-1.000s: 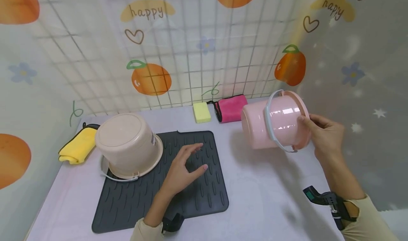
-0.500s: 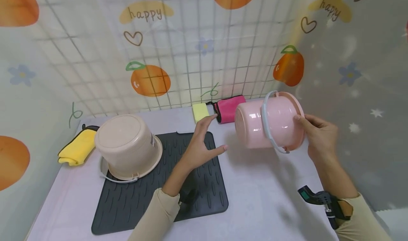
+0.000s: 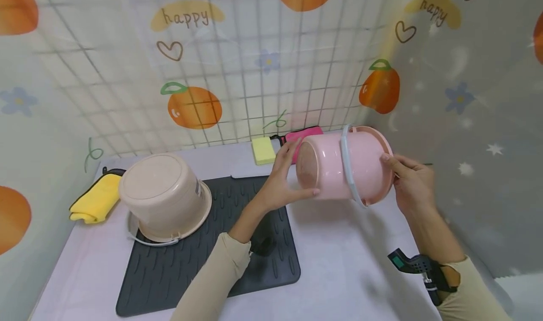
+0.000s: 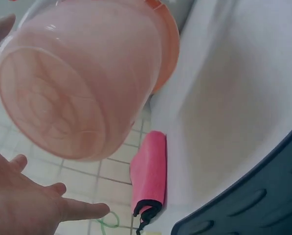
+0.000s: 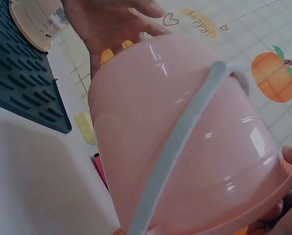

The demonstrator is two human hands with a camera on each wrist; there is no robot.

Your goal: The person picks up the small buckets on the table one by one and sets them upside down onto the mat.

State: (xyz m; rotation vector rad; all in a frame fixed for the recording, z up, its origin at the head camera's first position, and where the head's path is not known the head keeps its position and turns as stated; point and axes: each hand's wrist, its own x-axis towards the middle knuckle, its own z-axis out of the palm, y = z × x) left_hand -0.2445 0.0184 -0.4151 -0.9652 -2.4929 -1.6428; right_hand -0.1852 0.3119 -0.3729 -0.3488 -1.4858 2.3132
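Observation:
A pink bucket [image 3: 326, 165] is held on its side above the table, its rim to the right and its base to the left. My right hand [image 3: 413, 184] grips the rim, thumb on the outer wall. The pale blue handle [image 5: 182, 129] hangs across the bucket's side. At the base is my left hand [image 3: 277, 184], fingers spread; the left wrist view shows a gap between those fingers and the bucket's base [image 4: 50, 100]. To the left, a beige bucket [image 3: 163, 201] stands upside down, partly on a dark ribbed mat [image 3: 178, 278].
Along the back lie a yellow-green sponge [image 3: 263, 151] and a folded pink cloth [image 4: 150, 169], partly hidden by the pink bucket in the head view. A yellow cloth [image 3: 97, 198] lies at the far left. Printed curtains [image 3: 237, 66] surround the white table [image 3: 339, 269].
My left hand has moved right and up, from above the mat to the pink bucket's base. My right hand has carried that bucket slightly left. The beige bucket stays on the mat.

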